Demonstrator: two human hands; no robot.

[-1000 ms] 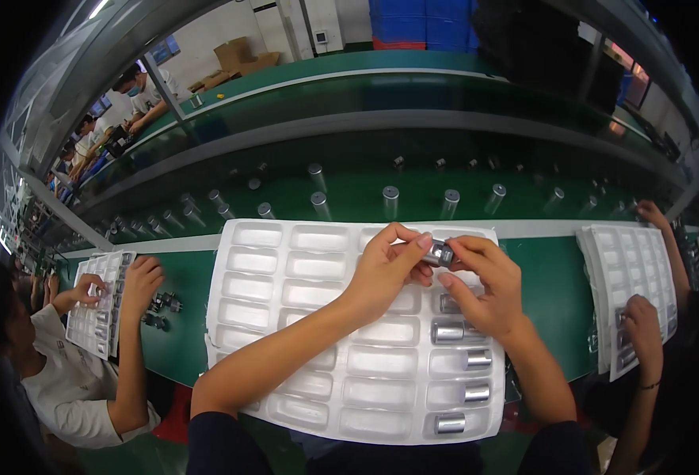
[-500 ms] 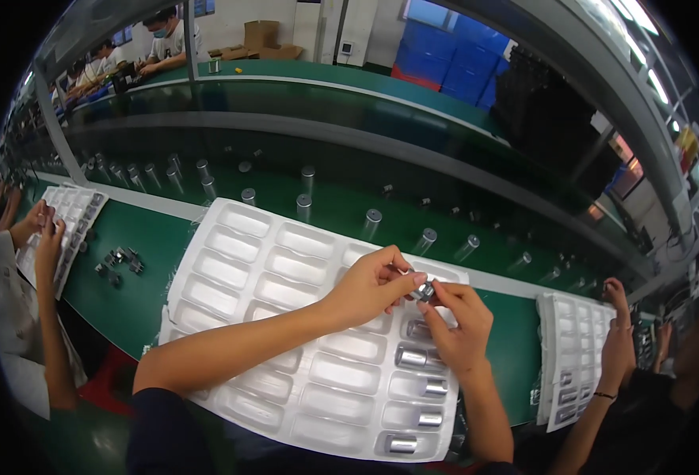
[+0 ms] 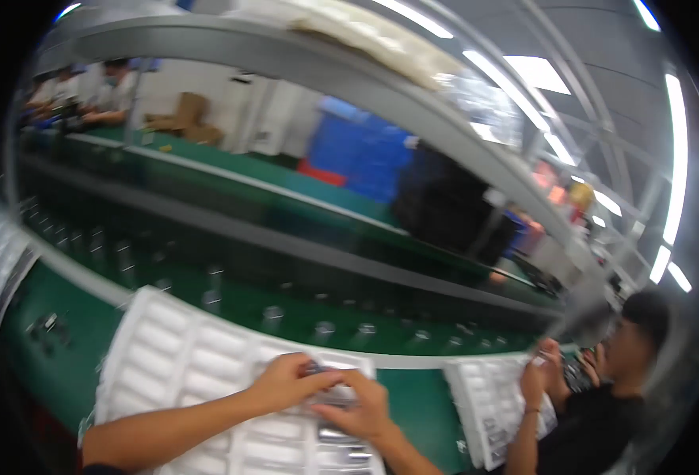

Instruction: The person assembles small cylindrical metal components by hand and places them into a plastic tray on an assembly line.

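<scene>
My left hand point(image 3: 290, 381) and my right hand point(image 3: 359, 402) meet over the white moulded tray point(image 3: 155, 321), fingers closed together. Between the fingertips is a small metal part point(image 3: 313, 368), blurred and mostly covered, so its exact kind does not show. The left forearm crosses the tray from the lower left. Silver metal cylinders point(image 3: 341, 457) lie in the tray's right-hand column, just below my right hand; the pockets further left look bare.
Metal cylinders point(image 3: 324, 331) stand on the green belt beyond the tray. To the right, a co-worker in black point(image 3: 603, 419) holds something above another white tray point(image 3: 472, 396). Small dark parts point(image 3: 48, 331) lie on the green table at left, near a third tray point(image 3: 1, 257).
The view has swung up and right, so the tray and my hands sit lower and further left. My hands stay together around the small metal part. The right co-worker shows more fully.
</scene>
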